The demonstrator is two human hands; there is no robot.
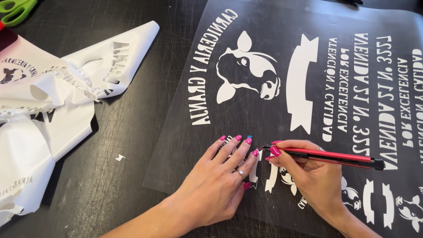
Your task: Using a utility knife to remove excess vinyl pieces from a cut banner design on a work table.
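Observation:
A large clear sheet [264, 114] with white cut-out lettering, a cow's head and a banner shape lies on the black table. My left hand [220, 180] presses flat on its near edge, fingers spread, beside a small white banner piece [254, 169]. My right hand [308, 176] holds a slim red and black craft knife [326, 156] like a pen. The knife's tip sits just right of my left fingertips, at the small white shape.
A heap of peeled white vinyl scraps [48, 110] lies on the table's left side. Green scissor handles [17, 9] show at the top left corner. A tiny white scrap [119, 157] lies on the dark table [119, 185].

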